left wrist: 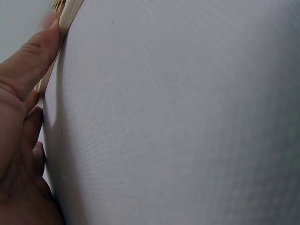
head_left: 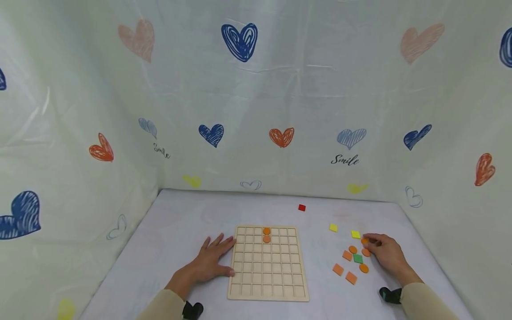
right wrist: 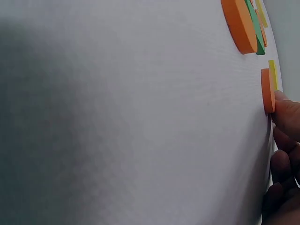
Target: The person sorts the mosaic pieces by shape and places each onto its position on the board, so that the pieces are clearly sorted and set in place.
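My left hand point(head_left: 209, 263) lies with spread fingers along the left edge of the wooden grid board point(head_left: 240, 292). Its thumb touches the board's side in the left wrist view. Two orange discs point(head_left: 266, 239) sit in cells of one column near the board's far edge. Over at the right, my right hand point(head_left: 387, 254) pinches an orange disc point(head_left: 364, 241) between thumb and forefinger, low over the table. Another orange disc point(head_left: 366, 252) lies just below the thumb. In the right wrist view, an orange disc point(right wrist: 267, 91) shows against the thumb, and the forefinger is mostly hidden.
Around the right hand lie orange squares point(head_left: 338, 269), a green square point(head_left: 358, 258), yellow squares point(head_left: 334, 227) and more orange discs point(head_left: 363, 268). One red square point(head_left: 302, 207) lies toward the table's back. A heart-patterned curtain point(head_left: 248, 98) stands behind the white table point(head_left: 176, 213).
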Demonstrator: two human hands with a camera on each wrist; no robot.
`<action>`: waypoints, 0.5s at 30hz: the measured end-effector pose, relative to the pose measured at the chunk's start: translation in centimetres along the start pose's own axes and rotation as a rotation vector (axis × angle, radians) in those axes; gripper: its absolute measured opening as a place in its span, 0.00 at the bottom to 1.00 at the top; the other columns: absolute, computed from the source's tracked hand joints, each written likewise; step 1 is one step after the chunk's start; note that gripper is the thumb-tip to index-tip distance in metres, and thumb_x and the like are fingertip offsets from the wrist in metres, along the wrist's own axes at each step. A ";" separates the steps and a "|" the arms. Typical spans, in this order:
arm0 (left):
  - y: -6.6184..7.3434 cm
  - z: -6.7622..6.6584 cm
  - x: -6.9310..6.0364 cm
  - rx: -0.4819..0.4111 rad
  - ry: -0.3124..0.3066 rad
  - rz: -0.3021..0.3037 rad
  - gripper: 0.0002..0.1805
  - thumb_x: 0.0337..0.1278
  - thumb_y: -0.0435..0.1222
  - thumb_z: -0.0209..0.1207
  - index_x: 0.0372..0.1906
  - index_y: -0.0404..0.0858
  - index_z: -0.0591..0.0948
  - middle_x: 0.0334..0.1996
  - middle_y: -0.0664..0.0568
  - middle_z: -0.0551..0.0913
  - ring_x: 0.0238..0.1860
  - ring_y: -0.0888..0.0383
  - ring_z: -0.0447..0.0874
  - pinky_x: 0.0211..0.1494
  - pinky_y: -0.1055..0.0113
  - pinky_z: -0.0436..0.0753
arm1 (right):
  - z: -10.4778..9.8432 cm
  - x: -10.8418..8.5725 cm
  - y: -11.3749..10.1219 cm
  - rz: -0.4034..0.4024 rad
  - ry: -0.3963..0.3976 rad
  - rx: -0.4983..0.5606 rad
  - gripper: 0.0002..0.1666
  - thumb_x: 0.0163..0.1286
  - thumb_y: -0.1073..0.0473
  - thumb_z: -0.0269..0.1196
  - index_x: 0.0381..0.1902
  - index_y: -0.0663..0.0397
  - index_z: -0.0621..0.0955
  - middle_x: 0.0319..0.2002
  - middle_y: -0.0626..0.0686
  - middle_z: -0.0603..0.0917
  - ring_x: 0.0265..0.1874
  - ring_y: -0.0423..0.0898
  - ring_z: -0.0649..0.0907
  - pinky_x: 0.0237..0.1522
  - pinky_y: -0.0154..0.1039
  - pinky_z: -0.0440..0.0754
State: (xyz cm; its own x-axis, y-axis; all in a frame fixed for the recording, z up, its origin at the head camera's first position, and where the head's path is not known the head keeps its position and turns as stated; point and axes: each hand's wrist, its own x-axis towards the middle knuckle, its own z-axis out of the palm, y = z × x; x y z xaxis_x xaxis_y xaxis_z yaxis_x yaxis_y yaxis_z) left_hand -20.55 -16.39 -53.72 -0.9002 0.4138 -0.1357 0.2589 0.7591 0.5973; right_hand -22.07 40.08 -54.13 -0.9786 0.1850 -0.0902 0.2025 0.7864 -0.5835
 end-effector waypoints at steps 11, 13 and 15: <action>-0.3 0.3 0.1 -0.005 0.001 -0.004 0.56 0.49 0.59 0.76 0.81 0.43 0.67 0.82 0.49 0.64 0.86 0.39 0.46 0.87 0.36 0.32 | -0.1 0.2 0.0 0.011 0.002 -0.038 0.26 0.76 0.58 0.66 0.64 0.68 0.80 0.53 0.68 0.82 0.45 0.57 0.77 0.44 0.47 0.80; -0.3 0.3 0.2 0.000 0.002 0.003 0.56 0.49 0.59 0.75 0.81 0.42 0.67 0.82 0.48 0.64 0.86 0.39 0.46 0.86 0.36 0.33 | 0.0 0.2 0.1 0.005 0.012 -0.040 0.25 0.75 0.58 0.66 0.63 0.68 0.81 0.53 0.68 0.82 0.44 0.56 0.77 0.42 0.45 0.78; -0.3 0.3 0.2 0.001 0.001 0.006 0.56 0.49 0.59 0.75 0.81 0.42 0.67 0.82 0.48 0.64 0.86 0.39 0.46 0.86 0.36 0.33 | 0.1 0.1 0.2 -0.006 0.029 -0.042 0.24 0.75 0.59 0.66 0.62 0.68 0.82 0.52 0.67 0.83 0.44 0.56 0.77 0.41 0.42 0.76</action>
State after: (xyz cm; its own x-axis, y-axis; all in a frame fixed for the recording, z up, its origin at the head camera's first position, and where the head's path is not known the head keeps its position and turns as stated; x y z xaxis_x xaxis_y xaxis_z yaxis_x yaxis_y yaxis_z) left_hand -20.73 -16.41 -54.17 -0.8992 0.4174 -0.1315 0.2643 0.7575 0.5970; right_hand -22.10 40.20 -54.32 -0.9784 0.1969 -0.0630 0.1987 0.8113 -0.5499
